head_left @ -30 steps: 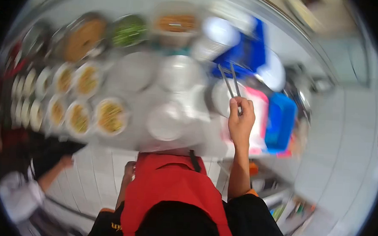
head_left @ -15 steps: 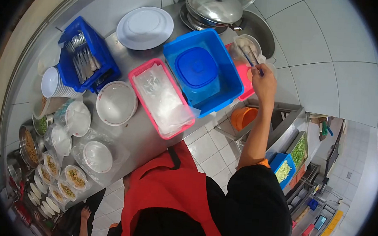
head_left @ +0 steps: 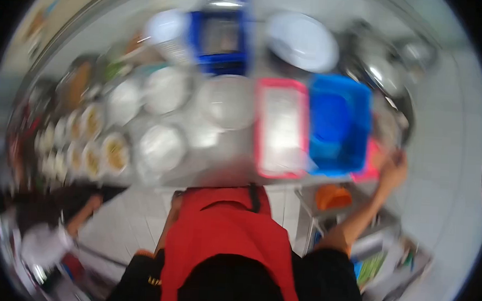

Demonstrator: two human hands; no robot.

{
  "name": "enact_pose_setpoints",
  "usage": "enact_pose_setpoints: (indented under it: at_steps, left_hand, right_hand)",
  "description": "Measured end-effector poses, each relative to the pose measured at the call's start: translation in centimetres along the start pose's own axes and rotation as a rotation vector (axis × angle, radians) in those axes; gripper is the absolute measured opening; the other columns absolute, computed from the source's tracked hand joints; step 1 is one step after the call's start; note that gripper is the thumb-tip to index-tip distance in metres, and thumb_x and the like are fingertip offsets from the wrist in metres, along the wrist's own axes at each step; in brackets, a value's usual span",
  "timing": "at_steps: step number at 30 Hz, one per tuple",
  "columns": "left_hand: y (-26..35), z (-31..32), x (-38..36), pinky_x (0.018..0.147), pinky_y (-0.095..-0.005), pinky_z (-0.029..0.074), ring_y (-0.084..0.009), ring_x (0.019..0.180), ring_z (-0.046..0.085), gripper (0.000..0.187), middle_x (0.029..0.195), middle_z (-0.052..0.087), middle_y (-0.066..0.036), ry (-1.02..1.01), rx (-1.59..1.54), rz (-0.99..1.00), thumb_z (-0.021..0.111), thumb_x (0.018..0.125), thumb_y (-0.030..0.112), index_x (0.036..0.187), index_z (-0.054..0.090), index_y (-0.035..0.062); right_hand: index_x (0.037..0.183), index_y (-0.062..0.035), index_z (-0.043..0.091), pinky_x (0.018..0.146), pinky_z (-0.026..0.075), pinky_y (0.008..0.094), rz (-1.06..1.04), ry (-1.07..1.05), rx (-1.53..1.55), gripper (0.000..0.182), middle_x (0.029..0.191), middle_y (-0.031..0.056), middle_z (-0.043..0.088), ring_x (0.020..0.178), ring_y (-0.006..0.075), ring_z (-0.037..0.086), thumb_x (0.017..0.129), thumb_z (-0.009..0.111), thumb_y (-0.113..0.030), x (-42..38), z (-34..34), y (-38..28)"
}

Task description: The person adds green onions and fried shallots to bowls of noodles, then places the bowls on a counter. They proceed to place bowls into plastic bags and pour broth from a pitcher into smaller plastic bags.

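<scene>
My right hand [head_left: 394, 169] is closed at the right end of the counter, its fingers round the blurred tongs, beside a red container [head_left: 372, 162]. Left of it stands a blue tub [head_left: 366, 130] with a darker blue lid [head_left: 331, 118] inside. A pink tray [head_left: 259, 128] lined with clear plastic is next to the tub. Down by the counter's front edge, left of the red apron [head_left: 226, 220], my left hand [head_left: 177, 200] shows only in part; its fingers are smeared by motion.
White bowls [head_left: 163, 146] and food-filled cups [head_left: 115, 154] stand on the left. Behind are stacked cups [head_left: 168, 29], a blue cutlery basket [head_left: 195, 39], white plates [head_left: 302, 42] and a metal lid [head_left: 384, 73]. Another person's arm [head_left: 82, 217] is at lower left. An orange bucket [head_left: 332, 198] stands below.
The view has swung left, so the counter's contents appear shifted right and level. My right hand appears lower and farther right, and part of my left hand now shows. The picture is more blurred.
</scene>
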State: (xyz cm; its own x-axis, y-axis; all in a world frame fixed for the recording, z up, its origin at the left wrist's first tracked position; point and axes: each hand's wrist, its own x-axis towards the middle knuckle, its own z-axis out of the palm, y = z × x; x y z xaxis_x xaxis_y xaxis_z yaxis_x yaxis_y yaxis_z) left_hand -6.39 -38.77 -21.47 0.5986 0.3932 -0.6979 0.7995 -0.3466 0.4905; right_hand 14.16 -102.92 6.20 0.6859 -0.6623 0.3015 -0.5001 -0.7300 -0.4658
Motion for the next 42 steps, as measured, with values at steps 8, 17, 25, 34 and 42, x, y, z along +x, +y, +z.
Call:
enact_pose_setpoints:
  at_steps: [8,17,25,34,42]
  left_hand:
    - [-2.4,-0.3,-2.9,0.088,-0.0352,0.045,-0.0304,0.103,0.059,0.035,0.104,0.064,-0.020,0.135,-0.189,-0.214,0.050,0.083,0.028,0.100,0.062,0.0002]
    - [-13.1,-5.6,-4.4,0.062,-0.0303,0.048,-0.0159,0.074,0.059,0.031,0.097,0.062,-0.008,0.141,-0.884,-0.449,0.047,0.089,0.028,0.112,0.053,0.0072]
    - [-22.5,-1.3,-12.4,0.053,-0.0309,0.048,-0.0187,0.068,0.062,0.017,0.088,0.060,-0.006,0.311,-1.056,-0.587,0.051,0.086,0.026,0.093,0.059,0.0122]
    - [-23.6,-4.6,-6.0,0.055,-0.0322,0.045,-0.0194,0.067,0.058,0.024,0.092,0.060,-0.007,0.033,-0.599,-0.386,0.052,0.084,0.027,0.103,0.055,0.0131]
    - [-10.0,-11.6,7.0,0.056,-0.0334,0.042,-0.0200,0.066,0.054,0.033,0.095,0.059,-0.007,-0.162,-0.377,-0.245,0.052,0.082,0.028,0.112,0.052,0.0139]
  right_hand:
    - [0.098,0.0018,0.064,0.077,0.048,0.0337,-0.445,-0.157,0.350,0.021,0.093,0.0156,0.066,0.084,0.0254,0.063,0.090,0.059,-0.017,-9.4,8.4,-22.8]
    - [0.091,-0.0086,0.064,0.070,0.047,0.0419,-1.033,-0.810,0.722,0.014,0.090,0.0113,0.062,0.079,0.0314,0.061,0.086,0.057,-0.020,-39.3,23.9,-56.3]
    - [0.091,-0.0078,0.063,0.070,0.047,0.0454,-1.080,-0.753,0.424,0.016,0.087,0.0168,0.061,0.082,0.0363,0.060,0.085,0.055,-0.020,-50.7,29.7,-66.2]
    - [0.092,-0.0066,0.062,0.062,0.046,0.0396,-0.760,-0.656,0.600,0.011,0.081,0.0138,0.055,0.069,0.0300,0.058,0.088,0.057,-0.016,-36.7,16.4,-44.9]
    - [0.092,-0.0082,0.061,0.060,0.043,0.0417,-0.089,0.149,-0.011,0.011,0.080,0.0143,0.054,0.069,0.0317,0.054,0.088,0.057,-0.018,-15.2,4.0,-18.3]
